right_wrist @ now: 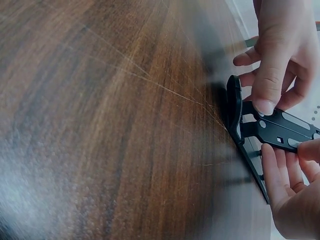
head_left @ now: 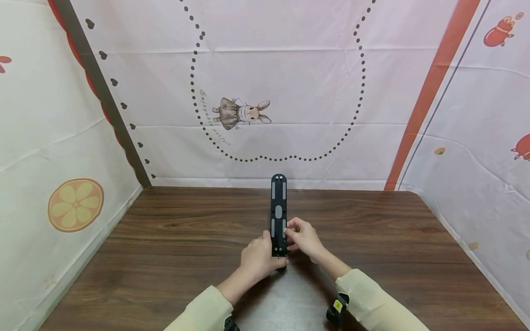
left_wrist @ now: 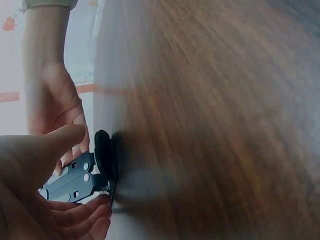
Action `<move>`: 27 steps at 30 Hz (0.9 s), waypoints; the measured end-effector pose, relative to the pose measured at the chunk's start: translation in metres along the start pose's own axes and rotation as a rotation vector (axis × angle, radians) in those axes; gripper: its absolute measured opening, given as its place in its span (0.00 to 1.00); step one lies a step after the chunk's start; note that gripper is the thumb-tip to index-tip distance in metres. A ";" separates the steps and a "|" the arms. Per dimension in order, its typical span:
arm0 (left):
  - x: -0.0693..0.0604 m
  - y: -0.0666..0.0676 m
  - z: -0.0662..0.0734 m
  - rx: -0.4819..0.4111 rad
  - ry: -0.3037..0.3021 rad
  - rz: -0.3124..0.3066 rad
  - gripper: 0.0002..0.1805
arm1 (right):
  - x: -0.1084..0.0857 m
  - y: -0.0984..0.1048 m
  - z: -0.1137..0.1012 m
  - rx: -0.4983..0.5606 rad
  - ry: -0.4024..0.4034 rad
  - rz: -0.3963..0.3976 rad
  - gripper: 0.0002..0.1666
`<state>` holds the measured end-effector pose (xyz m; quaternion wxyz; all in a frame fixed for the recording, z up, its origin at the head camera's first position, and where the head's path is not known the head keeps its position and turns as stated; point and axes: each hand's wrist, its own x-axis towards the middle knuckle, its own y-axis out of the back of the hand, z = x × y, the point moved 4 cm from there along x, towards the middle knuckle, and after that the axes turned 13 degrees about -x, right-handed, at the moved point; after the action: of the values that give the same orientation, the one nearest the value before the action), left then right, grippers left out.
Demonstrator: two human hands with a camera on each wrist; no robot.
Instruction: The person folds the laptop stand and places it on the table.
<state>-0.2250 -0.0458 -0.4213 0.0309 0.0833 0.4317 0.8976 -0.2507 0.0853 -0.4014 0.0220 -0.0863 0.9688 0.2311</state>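
A narrow black folding laptop stand (head_left: 279,197) with grey pads rises from the wooden table, in front of me. My left hand (head_left: 257,258) grips its lower end from the left, the thumb lying across the near side. On the right edge, my right hand (head_left: 305,239) pinches the stand between thumb and fingers. The right wrist view shows the left thumb (right_wrist: 267,95) pressed on the stand's face near a hinge, and the right fingers (right_wrist: 272,165) along its other edge. A rounded black foot (left_wrist: 104,155) of the stand is close to the tabletop in the left wrist view.
The brown wood-grain table (head_left: 198,220) spreads around both hands. Behind it hangs a pale printed cloth (head_left: 314,92) with a rabbit figure, and similar cloths line the left and right sides. Dark wrist devices (head_left: 337,308) sit at the cuffs.
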 end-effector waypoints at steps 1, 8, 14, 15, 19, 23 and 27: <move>0.000 -0.001 0.000 0.006 -0.001 -0.003 0.37 | -0.001 0.000 -0.001 0.000 -0.002 0.000 0.07; 0.000 -0.003 0.002 0.069 0.027 -0.032 0.43 | 0.000 0.001 -0.002 -0.009 -0.004 -0.002 0.07; 0.001 -0.007 0.005 0.139 0.028 -0.014 0.43 | 0.015 -0.002 0.019 -0.008 -0.012 0.010 0.06; 0.001 -0.007 0.005 0.146 0.028 -0.010 0.43 | 0.018 -0.002 0.022 -0.008 -0.013 0.012 0.06; 0.001 -0.007 0.005 0.140 0.025 -0.005 0.42 | 0.022 -0.003 0.028 -0.013 -0.010 0.009 0.06; 0.001 -0.007 0.003 0.103 0.015 -0.010 0.40 | 0.010 0.002 0.013 -0.019 0.002 -0.002 0.07; 0.000 -0.008 0.000 0.063 0.015 -0.018 0.39 | -0.001 0.005 0.000 -0.020 0.010 -0.014 0.08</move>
<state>-0.2255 -0.0410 -0.4274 0.0333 0.0738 0.4609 0.8838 -0.2504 0.0900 -0.3987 0.0177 -0.0944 0.9660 0.2400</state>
